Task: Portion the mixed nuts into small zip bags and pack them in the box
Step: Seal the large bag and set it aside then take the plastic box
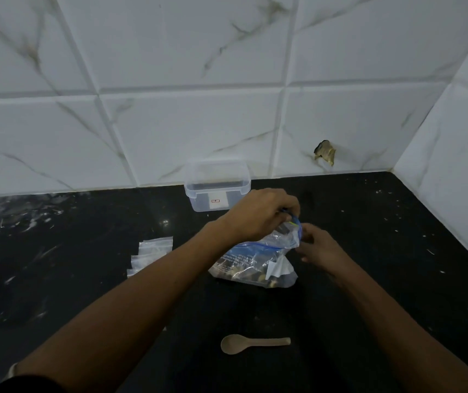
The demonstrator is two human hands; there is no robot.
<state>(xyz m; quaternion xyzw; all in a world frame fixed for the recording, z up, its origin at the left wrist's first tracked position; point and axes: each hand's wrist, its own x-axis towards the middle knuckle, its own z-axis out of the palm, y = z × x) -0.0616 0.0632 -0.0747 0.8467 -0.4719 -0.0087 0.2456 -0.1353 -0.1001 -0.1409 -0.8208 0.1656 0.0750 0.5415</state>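
Nuts bag (252,262), crinkled clear plastic with a blue zip edge, is sitting mid-counter (368,236). Left hand (261,215) is pinching its top rim; right hand (316,245) fingers are gripping the same rim alongside. Behind the bag, a clear rectangular box (217,185) is standing against the tiled wall (198,109). Left of the bag, small flat zip bags (150,255) are lying stacked. Nearer than the bag, a pale spoon (255,344) is lying on open dark counter.

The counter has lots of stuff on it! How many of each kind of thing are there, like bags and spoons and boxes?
Big zip bag of nuts: 1
Small zip bags: at least 3, overlapping in a pile, so the exact number is unclear
Clear plastic box: 1
Spoon: 1
Total: at least 6 things on the black counter
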